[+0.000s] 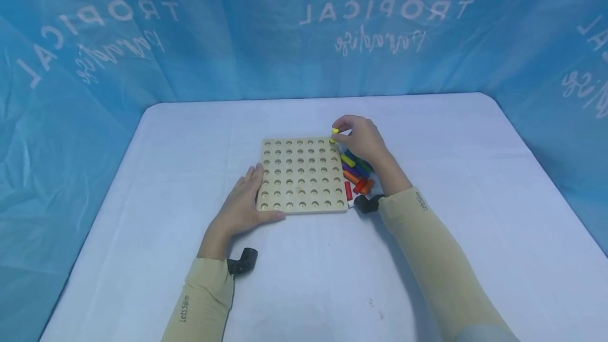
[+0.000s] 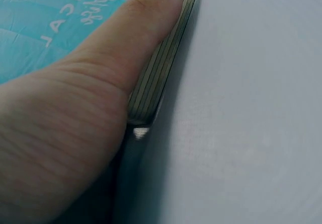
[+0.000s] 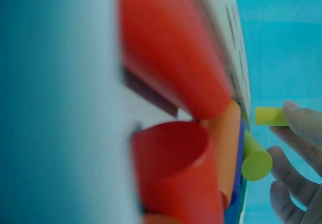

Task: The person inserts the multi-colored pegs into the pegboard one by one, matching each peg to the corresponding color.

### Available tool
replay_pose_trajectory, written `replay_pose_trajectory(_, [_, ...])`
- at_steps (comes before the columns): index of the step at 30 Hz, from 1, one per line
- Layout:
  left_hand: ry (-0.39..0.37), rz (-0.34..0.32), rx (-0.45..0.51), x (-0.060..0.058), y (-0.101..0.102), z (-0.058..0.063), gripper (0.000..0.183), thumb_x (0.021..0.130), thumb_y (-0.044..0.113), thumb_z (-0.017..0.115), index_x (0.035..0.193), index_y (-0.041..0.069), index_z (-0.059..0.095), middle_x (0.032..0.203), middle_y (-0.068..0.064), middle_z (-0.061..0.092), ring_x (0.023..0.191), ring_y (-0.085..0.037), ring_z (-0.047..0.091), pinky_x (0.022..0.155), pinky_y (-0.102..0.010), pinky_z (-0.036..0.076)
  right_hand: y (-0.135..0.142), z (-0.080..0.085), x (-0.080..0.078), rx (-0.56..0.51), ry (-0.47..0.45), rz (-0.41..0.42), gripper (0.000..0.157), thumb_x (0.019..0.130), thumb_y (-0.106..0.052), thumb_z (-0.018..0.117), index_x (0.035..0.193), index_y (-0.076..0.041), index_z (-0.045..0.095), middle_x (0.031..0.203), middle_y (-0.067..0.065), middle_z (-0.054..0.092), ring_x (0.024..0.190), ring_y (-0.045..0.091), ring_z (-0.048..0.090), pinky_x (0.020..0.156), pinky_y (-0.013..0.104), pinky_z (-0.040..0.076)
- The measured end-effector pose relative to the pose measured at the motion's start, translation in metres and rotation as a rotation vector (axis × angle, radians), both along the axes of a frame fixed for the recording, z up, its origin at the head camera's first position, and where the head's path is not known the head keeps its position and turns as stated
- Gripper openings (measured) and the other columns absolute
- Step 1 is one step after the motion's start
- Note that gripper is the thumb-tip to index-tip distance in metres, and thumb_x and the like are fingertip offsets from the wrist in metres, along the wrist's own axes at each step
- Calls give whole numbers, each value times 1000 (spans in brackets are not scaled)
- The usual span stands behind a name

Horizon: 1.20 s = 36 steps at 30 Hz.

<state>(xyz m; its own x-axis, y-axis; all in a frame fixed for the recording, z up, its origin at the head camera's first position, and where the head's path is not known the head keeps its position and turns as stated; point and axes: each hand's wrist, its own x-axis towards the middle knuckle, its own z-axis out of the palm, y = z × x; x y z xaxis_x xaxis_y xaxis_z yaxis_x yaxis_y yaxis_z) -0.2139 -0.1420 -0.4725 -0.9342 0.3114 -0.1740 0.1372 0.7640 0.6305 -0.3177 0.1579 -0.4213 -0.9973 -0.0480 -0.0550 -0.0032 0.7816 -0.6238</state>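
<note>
A pale wooden board (image 1: 295,166) with rows of round holes lies flat on the table. My left hand (image 1: 241,202) rests at its near left corner, fingers along the left side and the thumb along the front edge. In the left wrist view, the thumb (image 2: 126,38) lies against the board's layered-looking side (image 2: 156,78). My right hand (image 1: 363,139) pinches a yellow peg (image 1: 335,131) between thumb and fingers at the far right corner. The peg (image 3: 269,116) sticks out from the fingertips toward the board, its lower end close over the corner hole.
Loose pegs lie heaped along the board's right side, among them a red peg (image 1: 349,190), an orange peg (image 1: 350,177) and a yellow-green peg (image 1: 348,160). A white cloth (image 1: 427,136) covers the table. Blue printed curtains (image 1: 266,30) hang behind and at both sides.
</note>
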Motion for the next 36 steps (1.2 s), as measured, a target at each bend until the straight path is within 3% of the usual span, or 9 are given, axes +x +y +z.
replay_pose_trajectory(19, [11, -12, -12, -2, -1, -4, 134, 68, 64, 82, 160, 16, -3, 169, -4, -1, 157, -23, -1, 129, -46, 4, -2, -2, -2, 3, -4, 10, 24, 94, -29, 69, 116, -19, 67, 119, 4, 69, 105, 23, 62, 93, 44, 53])
replay_pose_trajectory(36, [0, -1, -5, -3, -1, -4, 136, 66, 67, 81, 160, 19, -4, 169, -4, -2, 157, -25, -2, 128, -50, 5, -2, -2, -1, 23, -33, 12, 24, 94, -30, 69, 115, -20, 67, 119, 2, 70, 104, 22, 61, 95, 43, 52])
